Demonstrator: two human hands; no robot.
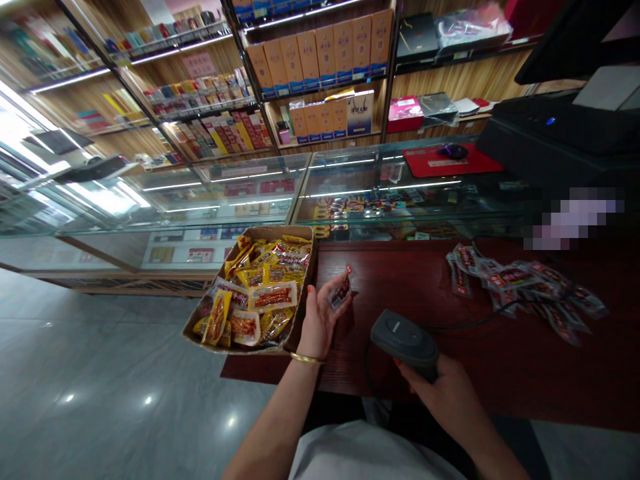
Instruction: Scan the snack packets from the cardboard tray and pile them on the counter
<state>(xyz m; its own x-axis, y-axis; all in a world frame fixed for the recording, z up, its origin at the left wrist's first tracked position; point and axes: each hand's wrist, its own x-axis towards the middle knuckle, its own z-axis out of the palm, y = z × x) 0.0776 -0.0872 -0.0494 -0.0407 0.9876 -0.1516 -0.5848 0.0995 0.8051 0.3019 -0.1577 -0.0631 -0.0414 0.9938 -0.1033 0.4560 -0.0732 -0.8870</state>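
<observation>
In my left hand [320, 321] is a small clear snack packet [341, 291] with a red corner, held at the fingers above the dark red wooden counter [345, 363]. My right hand [443, 387] is wrapped round the handle of a black barcode scanner [405, 339], whose head points up and left, toward the packet. Just left of my left hand stands an open cardboard box [314, 257], full of yellow and clear snack packets [273, 297]. A loose pile of similar clear packets [517, 275] lies on the counter to the right, with the scanner's cable across it.
A glass display case [240, 180] runs behind the counter. On it are a red mouse pad [420, 163] and a mouse [453, 151]. Black checkout equipment [560, 143] stands at the right. Shelves with orange boxes [325, 53] line the wall. Grey floor [125, 360] shows at left.
</observation>
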